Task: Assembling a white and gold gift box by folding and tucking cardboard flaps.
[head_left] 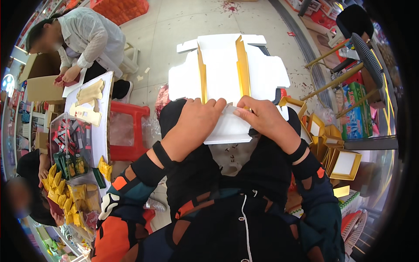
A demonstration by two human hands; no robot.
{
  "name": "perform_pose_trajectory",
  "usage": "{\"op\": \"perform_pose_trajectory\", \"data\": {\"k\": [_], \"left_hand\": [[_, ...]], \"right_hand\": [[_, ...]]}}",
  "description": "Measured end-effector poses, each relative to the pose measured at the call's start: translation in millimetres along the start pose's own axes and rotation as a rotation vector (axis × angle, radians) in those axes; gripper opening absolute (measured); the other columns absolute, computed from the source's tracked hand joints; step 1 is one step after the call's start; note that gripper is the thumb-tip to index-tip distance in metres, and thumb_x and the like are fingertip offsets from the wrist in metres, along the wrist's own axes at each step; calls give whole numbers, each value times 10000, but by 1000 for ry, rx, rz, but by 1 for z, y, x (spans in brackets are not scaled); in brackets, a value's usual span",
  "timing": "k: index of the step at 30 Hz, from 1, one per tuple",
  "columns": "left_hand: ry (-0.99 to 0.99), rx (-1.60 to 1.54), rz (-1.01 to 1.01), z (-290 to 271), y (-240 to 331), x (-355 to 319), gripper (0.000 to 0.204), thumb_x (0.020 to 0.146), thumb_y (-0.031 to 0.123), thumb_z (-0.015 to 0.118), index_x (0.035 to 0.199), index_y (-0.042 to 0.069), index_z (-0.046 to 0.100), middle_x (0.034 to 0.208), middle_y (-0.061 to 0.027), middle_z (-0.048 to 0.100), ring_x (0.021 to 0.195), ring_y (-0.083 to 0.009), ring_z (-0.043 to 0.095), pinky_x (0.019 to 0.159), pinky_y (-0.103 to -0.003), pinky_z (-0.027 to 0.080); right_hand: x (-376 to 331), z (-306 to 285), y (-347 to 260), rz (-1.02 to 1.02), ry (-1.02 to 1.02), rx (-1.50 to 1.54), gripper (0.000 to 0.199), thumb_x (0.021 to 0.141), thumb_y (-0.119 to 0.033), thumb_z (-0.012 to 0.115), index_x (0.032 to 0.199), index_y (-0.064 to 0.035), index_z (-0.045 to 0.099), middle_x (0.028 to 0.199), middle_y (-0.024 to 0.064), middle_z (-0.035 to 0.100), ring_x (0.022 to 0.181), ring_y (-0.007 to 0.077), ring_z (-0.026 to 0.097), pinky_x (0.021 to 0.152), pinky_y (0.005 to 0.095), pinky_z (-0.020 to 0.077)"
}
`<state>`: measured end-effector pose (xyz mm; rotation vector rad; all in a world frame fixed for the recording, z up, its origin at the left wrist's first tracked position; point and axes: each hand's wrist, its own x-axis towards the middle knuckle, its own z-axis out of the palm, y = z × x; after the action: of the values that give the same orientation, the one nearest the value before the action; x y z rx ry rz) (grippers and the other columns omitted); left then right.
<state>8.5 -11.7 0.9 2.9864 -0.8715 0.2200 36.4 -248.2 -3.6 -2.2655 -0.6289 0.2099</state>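
Observation:
A partly folded cardboard box blank [221, 65], white inside with gold outer faces, lies across my lap, pointing away from me. Two of its long sides stand up as narrow gold walls [242, 72]. My left hand [197, 118] is closed over the near left corner, fingers curled on the board. At the near right corner, my right hand [269, 121] grips the board with thumb and forefinger close together. Between the hands, the white near flap [229, 131] slopes down toward me. Some fingertips are hidden behind the board.
Several gold boxes [345, 165] are heaped at right, below a chair [369, 61]. On the left, a white table [104, 131] bears a clear bin [70, 144] and yellow packets [59, 187]. A red stool [142, 131] stands beside it. Two people work there, one in a white shirt [89, 37].

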Motion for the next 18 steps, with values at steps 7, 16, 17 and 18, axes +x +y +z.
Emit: {"op": "perform_pose_trajectory", "data": {"k": [7,16,17,18], "left_hand": [[27,-8,16,4,-1,-1,163,1000,229,647,1090,104,595,839,-91,677,726,-331,699,683,-430,544],[45,-52,11,5,-2,-2,132,1023,229,628,1062,104,617,813,-97,641,708,-332,679,668,-445,539],[48,-62,17,4,-2,-2,127,1024,228,627,1061,106,620,809,-99,635,707,-335,676,666,-446,538],[48,-63,17,3,-3,-2,127,1024,228,627,1061,106,620,809,-99,635,707,-335,676,666,-446,538]], "right_hand": [[-12,-27,6,118,-181,293,342,997,-121,632,1334,-64,630,840,28,613,762,113,601,674,294,481],[-9,-9,14,-151,52,-28,200,932,-119,706,1119,-81,646,897,128,687,778,319,689,710,401,557],[-8,-9,14,-187,70,-163,148,935,-133,709,1050,-74,637,923,126,703,800,354,698,705,415,562],[-8,-8,12,-186,69,-163,148,935,-133,709,1050,-74,637,923,126,703,800,354,698,705,415,562]]}}
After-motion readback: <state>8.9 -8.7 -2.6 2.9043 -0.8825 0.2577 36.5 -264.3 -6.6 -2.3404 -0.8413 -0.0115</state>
